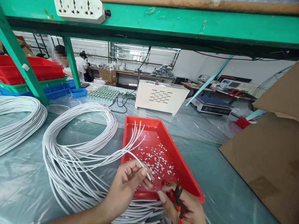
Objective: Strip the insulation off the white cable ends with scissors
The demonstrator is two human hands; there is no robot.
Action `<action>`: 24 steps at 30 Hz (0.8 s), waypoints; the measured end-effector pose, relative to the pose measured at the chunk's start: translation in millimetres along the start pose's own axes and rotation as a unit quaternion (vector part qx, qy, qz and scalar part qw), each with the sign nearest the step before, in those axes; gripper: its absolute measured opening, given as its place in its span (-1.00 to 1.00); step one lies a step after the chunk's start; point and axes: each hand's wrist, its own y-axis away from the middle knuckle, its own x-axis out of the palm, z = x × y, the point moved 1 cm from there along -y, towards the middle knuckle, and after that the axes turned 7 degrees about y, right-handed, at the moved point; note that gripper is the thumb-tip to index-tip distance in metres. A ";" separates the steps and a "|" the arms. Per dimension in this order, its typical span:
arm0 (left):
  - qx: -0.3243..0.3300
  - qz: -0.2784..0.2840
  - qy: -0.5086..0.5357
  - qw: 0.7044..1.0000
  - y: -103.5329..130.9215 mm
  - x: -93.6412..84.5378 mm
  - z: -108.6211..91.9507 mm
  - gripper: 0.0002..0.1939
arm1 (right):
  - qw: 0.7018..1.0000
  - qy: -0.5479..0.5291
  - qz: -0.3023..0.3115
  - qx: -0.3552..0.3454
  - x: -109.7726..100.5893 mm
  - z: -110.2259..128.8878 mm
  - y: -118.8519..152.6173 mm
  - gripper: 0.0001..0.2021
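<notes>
Between thumb and fingers, my left hand [132, 180] pinches a white cable [138, 158] close to its dark-tipped end, above the near part of a red tray [184, 161]. My right hand [184, 205] is closed around orange-handled cutting pliers [177, 194], their dark jaws pointing up, a short way right of the cable end. Small silvery scraps [158, 160] lie scattered over the tray floor. Several other cable ends [136, 133] reach over the tray's left side from a large coil of white cable [77, 146]. More white cables pass under my hands at the tray's near edge.
A second cable coil [21, 121] lies far left. Beyond the tray stand a cream metal box [161, 96] and a scale [209, 105]. Cardboard [268, 161] rises on the right. A green shelf beam [187, 23] with a power strip [80, 9] crosses overhead. Two people sit behind.
</notes>
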 end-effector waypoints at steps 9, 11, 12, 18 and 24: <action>0.013 0.012 -0.057 0.998 0.3 -1.2 8.5 -0.79 | 0.998 -0.008 0.015 -0.052 -4.3 -6.8 -1.3 -0.93; 0.008 0.013 -0.053 0.998 0.4 -0.4 8.7 -0.79 | 0.998 -0.007 0.025 -0.049 -5.7 -6.3 -1.3 -0.93; 0.006 0.013 -0.049 0.999 0.4 0.1 8.5 -0.79 | 0.999 -0.009 0.029 -0.044 -6.0 -6.2 -1.2 -0.94; -0.024 0.032 -0.005 0.999 -1.0 -0.6 9.5 -0.78 | 0.998 -0.035 0.037 -0.026 -2.5 -9.9 0.9 -0.93; -0.048 0.047 0.059 0.996 -1.3 -3.6 18.3 -0.81 | 0.994 -0.093 0.031 0.050 0.0 -13.2 -0.2 -0.93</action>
